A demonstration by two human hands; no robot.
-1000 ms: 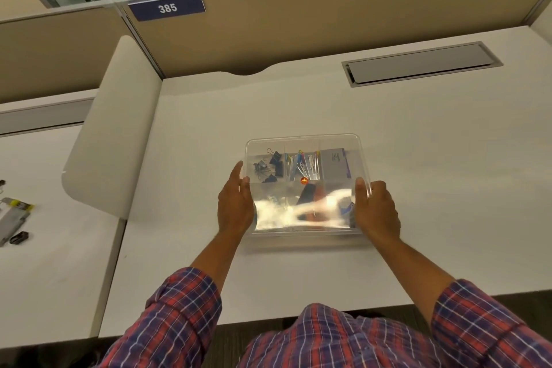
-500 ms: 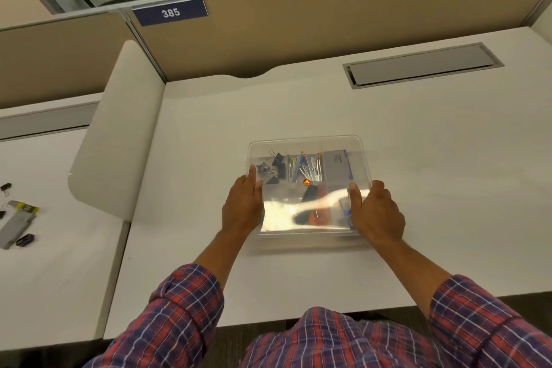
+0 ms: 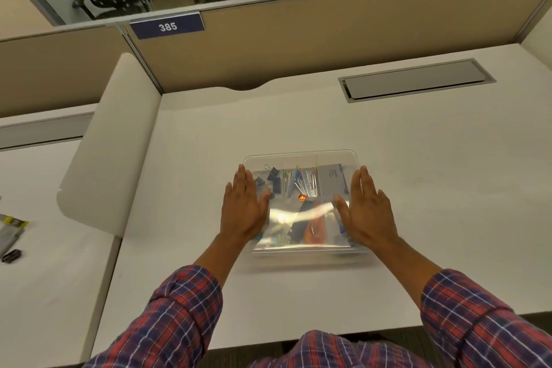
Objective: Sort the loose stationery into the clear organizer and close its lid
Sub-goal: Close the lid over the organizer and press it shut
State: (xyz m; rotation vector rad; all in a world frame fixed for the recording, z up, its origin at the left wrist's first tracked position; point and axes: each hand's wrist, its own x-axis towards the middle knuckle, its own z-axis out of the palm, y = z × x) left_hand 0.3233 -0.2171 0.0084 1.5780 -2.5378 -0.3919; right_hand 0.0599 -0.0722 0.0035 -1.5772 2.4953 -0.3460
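The clear organizer (image 3: 301, 157) lies flat on the white desk with its transparent lid down over the compartments. Through the lid I see black binder clips (image 3: 272, 178), coloured paper clips (image 3: 300, 181), a grey staple box (image 3: 332, 179) and a small orange item (image 3: 302, 197); glare hides much of the near half. My left hand (image 3: 243, 209) lies flat on the lid's left side, fingers straight. My right hand (image 3: 367, 209) lies flat on the right side in the same way.
A white rounded divider panel (image 3: 110, 143) stands to the left of the desk. A grey cable hatch (image 3: 415, 81) is set in the far right of the desk. On the neighbouring desk at far left lie a grey pack (image 3: 12, 231) and a black clip (image 3: 12, 255).
Both hands have moved from gripping the organizer's side edges to lying flat on top of the lid, with fingers straightened. The organizer has stayed in place.
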